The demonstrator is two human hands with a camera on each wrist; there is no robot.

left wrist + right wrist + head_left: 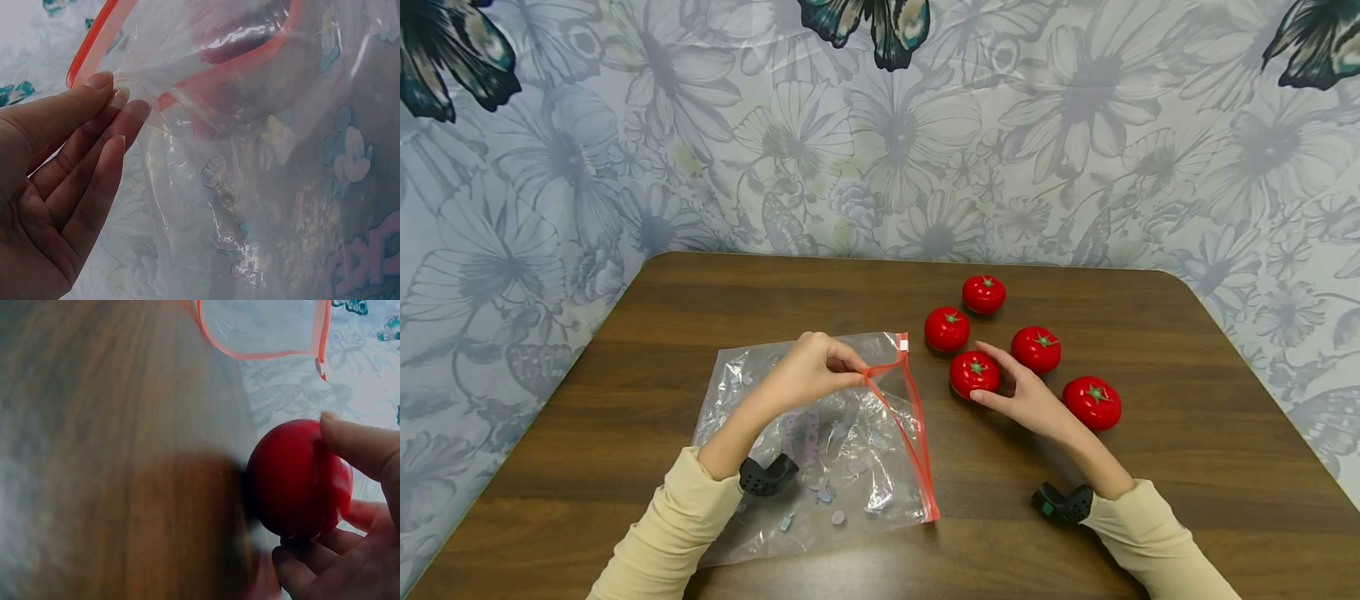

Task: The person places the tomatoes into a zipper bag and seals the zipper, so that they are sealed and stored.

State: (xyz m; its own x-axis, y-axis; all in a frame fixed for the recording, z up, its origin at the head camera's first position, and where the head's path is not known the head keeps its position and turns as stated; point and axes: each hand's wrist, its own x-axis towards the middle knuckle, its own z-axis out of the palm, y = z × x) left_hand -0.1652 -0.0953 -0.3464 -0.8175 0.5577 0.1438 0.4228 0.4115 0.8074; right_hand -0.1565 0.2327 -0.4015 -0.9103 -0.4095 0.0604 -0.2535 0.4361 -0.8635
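A clear plastic zip bag (842,467) with a red-orange zip edge and small printed cartoon figures lies on the table. My left hand (812,371) pinches the upper layer of its mouth, holding the edge raised so that the opening gapes to the right. In the left wrist view, thumb and fingertips squeeze the film beside the orange strip (231,70). Right of the bag, my right hand (1022,396) grips a red tomato (972,372) with a green star-shaped top, thumb and fingers on opposite sides. The right wrist view shows this tomato (294,478) close up.
Two tomatoes stand behind the gripped one, a farther tomato (984,294) and a nearer tomato (947,328). To the right are another tomato (1036,348) and one more tomato (1092,402). The brown wooden table (775,292) meets a flower-patterned wall (895,167).
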